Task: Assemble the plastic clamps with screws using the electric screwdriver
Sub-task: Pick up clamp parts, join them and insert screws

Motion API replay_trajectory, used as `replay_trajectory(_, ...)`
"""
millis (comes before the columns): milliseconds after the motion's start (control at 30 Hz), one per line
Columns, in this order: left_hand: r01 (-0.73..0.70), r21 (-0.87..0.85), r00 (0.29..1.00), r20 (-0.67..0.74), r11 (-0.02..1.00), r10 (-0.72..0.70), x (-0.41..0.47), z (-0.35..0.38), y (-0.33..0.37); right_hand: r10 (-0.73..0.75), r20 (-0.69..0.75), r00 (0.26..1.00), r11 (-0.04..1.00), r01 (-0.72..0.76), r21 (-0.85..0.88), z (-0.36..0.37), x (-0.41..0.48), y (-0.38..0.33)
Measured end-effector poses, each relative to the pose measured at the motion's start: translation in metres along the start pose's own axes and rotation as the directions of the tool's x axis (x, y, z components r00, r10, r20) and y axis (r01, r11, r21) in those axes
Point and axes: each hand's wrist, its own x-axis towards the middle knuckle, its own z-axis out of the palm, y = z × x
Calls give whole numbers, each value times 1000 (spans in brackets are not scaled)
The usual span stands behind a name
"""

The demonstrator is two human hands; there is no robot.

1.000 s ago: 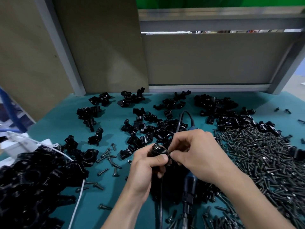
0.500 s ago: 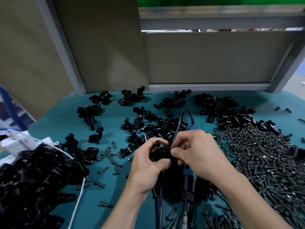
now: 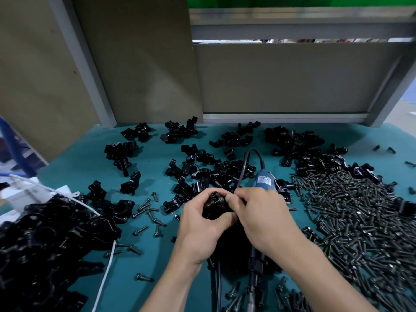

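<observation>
Head view: our left hand wraps its grip round a black clamp. Our right hand pinches the clamp's top edge.

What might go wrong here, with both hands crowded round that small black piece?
The left hand and right hand pinch the clamp; it might slip and vanish among the loose clamps. The screwdriver sits under the right hand, so its cord may snag on them.
</observation>
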Motion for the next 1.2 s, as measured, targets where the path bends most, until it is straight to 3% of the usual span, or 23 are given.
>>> replay_trajectory(133, 44, -103, 999, 25, 994, -41, 0, 0, 2, 6, 38, 999, 996, -9, 90, -4, 0, 4)
replay_trajectory(333, 91, -225, 995, -12, 970, -96, 3, -1, 1, -100, 51, 994, 976, 89, 197, -21, 5, 8)
replay_trajectory(700, 76, -192, 997, 13, 978, -75, -2, -7, 2, -74, 134, 988, 995, 64, 76, -12, 5, 9)
replay_trajectory(833, 80, -213, 997, 0, 974, -82, -2, -9, 3, -132, 84, 988, 977, 115, 180, -19, 4, 7)
replay_trajectory(933, 76, -216, 997, 9, 973, -76, -2, -8, 4, -100, 79, 992, 983, 86, 165, -16, 3, 5)
replay_trajectory(1200, 84, -30, 995, -55, 996, -85, -3, -4, -1, -35, 73, 997, 999, 33, 24, -4, 0, -2)
